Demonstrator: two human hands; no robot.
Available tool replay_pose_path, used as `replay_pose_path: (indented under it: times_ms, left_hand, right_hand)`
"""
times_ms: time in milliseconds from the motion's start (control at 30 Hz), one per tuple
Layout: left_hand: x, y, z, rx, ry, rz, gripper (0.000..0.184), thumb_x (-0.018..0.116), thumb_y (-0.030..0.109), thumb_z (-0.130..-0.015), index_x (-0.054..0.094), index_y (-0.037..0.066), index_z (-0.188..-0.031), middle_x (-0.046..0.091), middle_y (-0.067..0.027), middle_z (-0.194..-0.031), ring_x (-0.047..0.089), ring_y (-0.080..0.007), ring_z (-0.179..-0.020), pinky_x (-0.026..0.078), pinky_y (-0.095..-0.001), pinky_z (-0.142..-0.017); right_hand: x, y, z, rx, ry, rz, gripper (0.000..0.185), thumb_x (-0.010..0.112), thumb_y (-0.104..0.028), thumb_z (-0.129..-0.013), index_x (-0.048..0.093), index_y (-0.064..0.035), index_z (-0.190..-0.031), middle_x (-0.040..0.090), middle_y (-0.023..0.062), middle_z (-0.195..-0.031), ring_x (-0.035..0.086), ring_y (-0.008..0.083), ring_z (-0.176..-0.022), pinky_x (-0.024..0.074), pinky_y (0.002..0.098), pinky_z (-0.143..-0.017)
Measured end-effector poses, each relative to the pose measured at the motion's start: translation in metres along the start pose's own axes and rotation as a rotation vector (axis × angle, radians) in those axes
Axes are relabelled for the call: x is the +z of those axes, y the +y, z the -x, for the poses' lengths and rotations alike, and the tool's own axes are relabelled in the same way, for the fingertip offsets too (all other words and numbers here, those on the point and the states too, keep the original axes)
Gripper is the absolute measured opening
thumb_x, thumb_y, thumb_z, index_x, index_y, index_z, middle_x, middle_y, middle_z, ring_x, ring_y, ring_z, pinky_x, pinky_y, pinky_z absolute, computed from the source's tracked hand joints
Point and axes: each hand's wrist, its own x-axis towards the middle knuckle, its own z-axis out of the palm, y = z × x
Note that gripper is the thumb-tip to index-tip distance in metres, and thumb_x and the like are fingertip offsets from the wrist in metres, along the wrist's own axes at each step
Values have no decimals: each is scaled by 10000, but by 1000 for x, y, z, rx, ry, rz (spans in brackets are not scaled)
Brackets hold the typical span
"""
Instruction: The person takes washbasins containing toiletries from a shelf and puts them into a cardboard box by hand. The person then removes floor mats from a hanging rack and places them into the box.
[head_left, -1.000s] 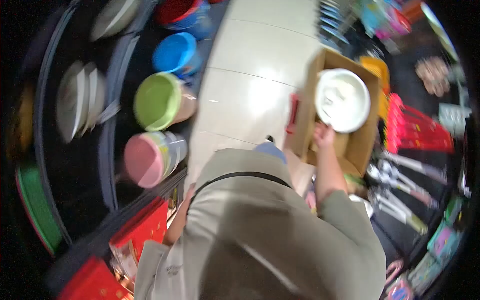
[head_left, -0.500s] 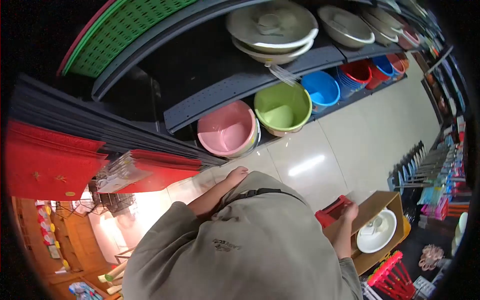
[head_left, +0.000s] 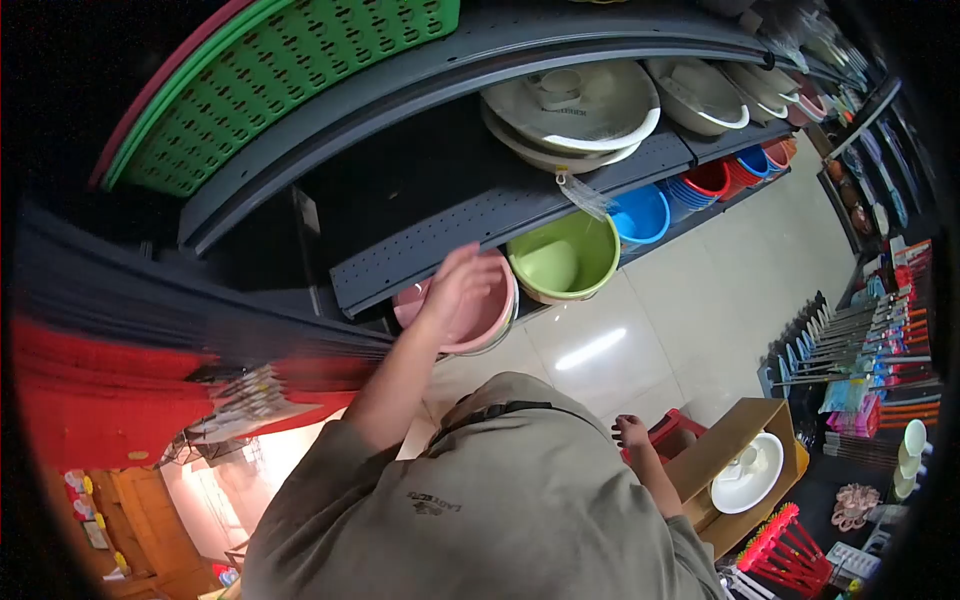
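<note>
My left hand [head_left: 463,285] is raised over the pink bucket [head_left: 480,318], just below the edge of the dark shelf [head_left: 430,235]; its fingers are spread and somewhat blurred, with nothing in them. Lower right, my right hand [head_left: 630,432] hangs beside a red object [head_left: 672,430], fingers apart and holding nothing. Just right of it stands an open cardboard box [head_left: 722,440] with a white basin [head_left: 750,475] inside. A green bucket [head_left: 565,258] and a blue bucket [head_left: 640,215] stand in a row beside the pink one.
White basins [head_left: 572,110] lie stacked on the shelf above the buckets. Green plastic baskets [head_left: 290,80] are at the upper left, red goods [head_left: 110,395] at the left. Brushes [head_left: 830,345] and a red rack-like item [head_left: 785,550] are at the right.
My left hand has risen from beside my waist to over the pink bucket. My right hand has moved away from the box's edge. The view has swung toward the bucket shelf.
</note>
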Motion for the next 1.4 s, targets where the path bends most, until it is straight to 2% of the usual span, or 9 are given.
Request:
replay_pose_path:
  times_ms: [167,233,267,500,567,633,800,1133,1400]
  left_hand:
    - [63,78,-62,106,-67,-89,488,473,285,-917,298,47,-1305,570,-210,-1148,604,-245,-945,477,-318,-748]
    - [69,92,-97,22,-164,-137,668,539,412,-861,264,27,-1332,588,-178,-1131,619,-224,-917,455,-313,-750]
    - [78,99,-105,-1,-140,-177,543,494,449,-878,397,44,-1227,580,-210,-1139,613,-241,-958,470,-315,-738]
    - [108,117,-169,-172,-95,-321,844,417,749,-751,436,67,-1248,614,-159,-1097,621,-240,-954,456,-330,-759]
    - [113,119,-176,-202,-108,-321,762,429,699,-785,462,69,-1214,633,-157,-1054,634,-232,-922,464,-330,-740]
    - [107,110,-191,-185,-78,-408,633,430,601,-840,480,69,-1180,651,-142,-997,647,-218,-876,468,-326,-727]
    - [100,104,-200,-181,-71,-233,372,460,336,-859,492,51,-1096,646,-129,-951,652,-182,-828,474,-318,-704]
    - [110,130,-133,-119,-105,-81,312,440,276,-862,546,30,-1023,649,-136,-950,640,-211,-847,461,-318,-708]
    - [101,120,-54,-114,-192,-167,336,504,227,-819,541,6,-1069,646,-138,-917,644,-238,-777,488,-340,-666]
  right_hand:
    - [7,23,35,-107,41,-154,291,546,-224,-861,545,-3,-1051,611,86,-881,570,171,-732,446,298,-608]
    - [9,32,40,-102,109,-114,275,553,-194,-857,558,13,-1038,611,79,-853,570,159,-733,446,279,-608]
    - [10,50,32,-105,166,-153,257,557,-175,-853,561,11,-1030,608,73,-840,569,156,-731,446,273,-611]
    - [27,117,34,-180,365,-410,253,553,-132,-822,570,46,-1000,606,103,-850,571,179,-735,466,290,-651]
    - [32,118,42,-188,364,-417,333,554,-167,-807,559,70,-1041,627,151,-915,605,217,-808,493,322,-699]
    - [39,110,50,-147,427,-442,168,547,-95,-834,580,46,-919,571,47,-732,514,124,-630,425,254,-580]
    - [47,88,59,-140,422,-455,185,543,-113,-837,578,40,-935,572,49,-717,517,126,-619,428,258,-557]
    - [36,77,32,-141,390,-238,292,561,-214,-804,599,38,-946,632,108,-813,592,162,-705,478,288,-647]
    - [29,40,40,-166,311,-263,222,566,-139,-818,590,21,-970,621,77,-788,579,157,-706,472,272,-665]
